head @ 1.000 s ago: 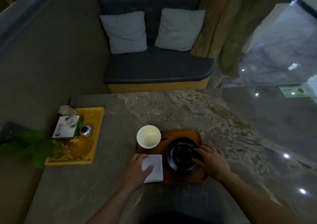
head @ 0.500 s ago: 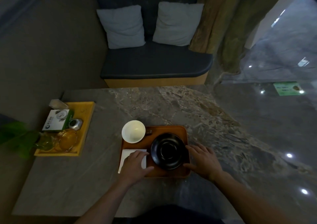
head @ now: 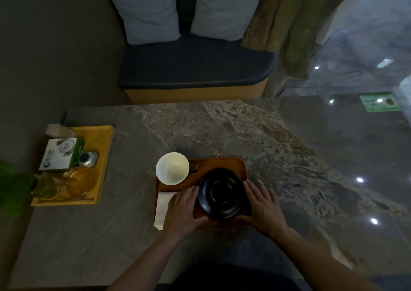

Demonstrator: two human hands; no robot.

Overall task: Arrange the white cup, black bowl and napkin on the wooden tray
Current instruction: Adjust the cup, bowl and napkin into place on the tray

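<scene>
Fingers (head: 189,192) of the left hand (head: 182,212) lie spread and flat, palm down, covering the right part of the napkin (head: 163,204) and reaching the left side of the black bowl (head: 220,194); they grip nothing. Fingers of the right hand (head: 263,206) are likewise spread flat, set against the right side of the bowl at the right edge of the wooden tray (head: 222,162), thumb near the tray's near edge; nothing is held.

Left to right on the desk (head: 222,123):

1. Green plant (head: 13,190) at the far-left edge, partly out of frame.
2. Yellow tray (head: 103,157) near the left edge, carrying a white and green box (head: 60,155), a small metallic object (head: 86,159) just beside it, clear glassware (head: 75,182) at its near end and a clear item (head: 59,131) at its far corner.
3. Wooden tray near the desk's near edge, about centre. The white cup (head: 172,168) sits upright at its far-left corner, overhanging that corner as seen from above. The napkin lies at the near-left corner, its left and near edges extending past the tray. The black bowl stands upright on the right half, between the 2 hands.

Beyond the desk's far edge stands a dark bench seat (head: 195,68) with 2 pale cushions (head: 151,12).
</scene>
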